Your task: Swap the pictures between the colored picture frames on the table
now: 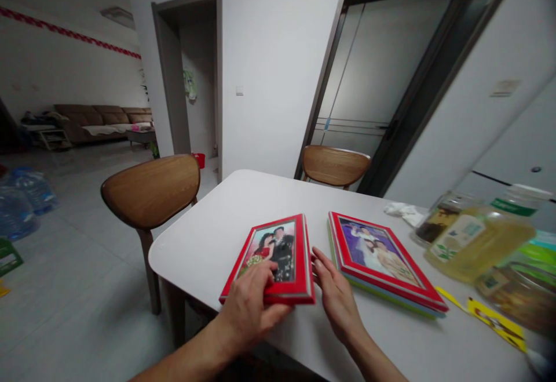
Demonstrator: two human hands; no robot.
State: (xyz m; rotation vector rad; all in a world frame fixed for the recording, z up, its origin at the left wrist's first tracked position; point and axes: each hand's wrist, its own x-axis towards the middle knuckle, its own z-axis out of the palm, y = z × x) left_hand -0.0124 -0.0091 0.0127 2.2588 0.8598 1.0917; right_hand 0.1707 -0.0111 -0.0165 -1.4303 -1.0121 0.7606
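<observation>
A red picture frame (pixel 299 286) with a photo of a couple is tilted over the front edge of the white table. My left hand (pixel 252 292) grips its near edge, the thumb low at the front and the fingers on top over the photo. My right hand (pixel 334 292) is beside the frame's right side, its fingers stretched out and nothing seen in it; whether the fingertips touch the frame is unclear. To the right, another red picture frame (pixel 345 248) with a wedding photo lies on a green-edged frame (pixel 391 295).
The white table (pixel 191 243) has a crumpled tissue (pixel 403 213), a jar (pixel 438 217), a large bottle of yellow liquid (pixel 482 240), another jar (pixel 519 295) and a yellow packet (pixel 497 321) at its right. Wooden chairs (pixel 156 191) stand at the left and far side.
</observation>
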